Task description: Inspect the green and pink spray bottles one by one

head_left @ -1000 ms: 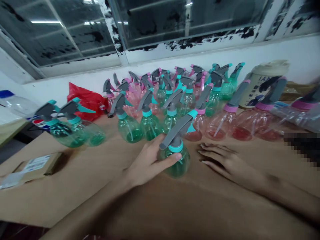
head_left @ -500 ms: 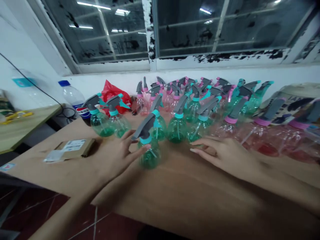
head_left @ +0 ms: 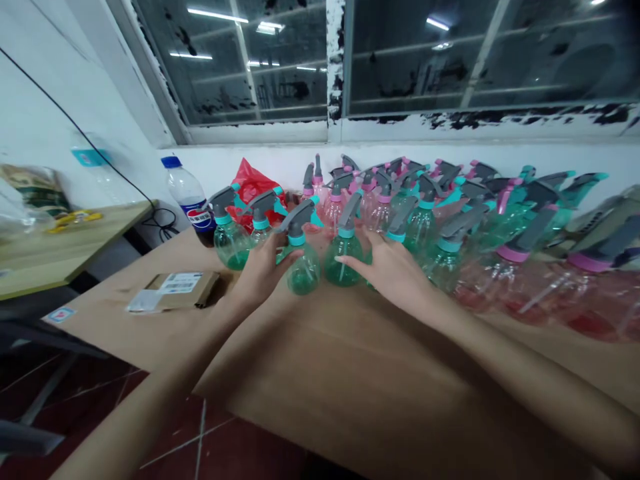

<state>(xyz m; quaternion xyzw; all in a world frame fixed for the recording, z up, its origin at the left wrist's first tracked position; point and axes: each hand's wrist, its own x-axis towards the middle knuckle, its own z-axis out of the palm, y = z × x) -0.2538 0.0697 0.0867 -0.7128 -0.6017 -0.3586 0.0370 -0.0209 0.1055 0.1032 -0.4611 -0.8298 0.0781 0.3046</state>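
My left hand (head_left: 263,267) is wrapped round the side of a green spray bottle (head_left: 304,275) with a grey and turquoise trigger head. That bottle stands upright at the front left of the row. My right hand (head_left: 397,267) has its thumb across the front of another green spray bottle (head_left: 340,272), its fingers round the right side and partly hidden. A slim gap separates these two bottles. Two more green spray bottles, one of them at the far left (head_left: 231,245), stand beyond my left hand. Behind my right hand, a further green bottle (head_left: 397,233) is mostly covered.
Pink spray bottles (head_left: 517,280) line the right, with many more sprayers crowded against the wall. A cola bottle (head_left: 193,200), red plastic bag (head_left: 253,177) and flat cardboard box (head_left: 180,290) are on the left. The table's front edge (head_left: 250,420) drops to a tiled floor.
My left hand has carried its green spray bottle back, up to the row. My right hand, earlier apart from the bottles, has moved left onto a green one. The view has shifted left.
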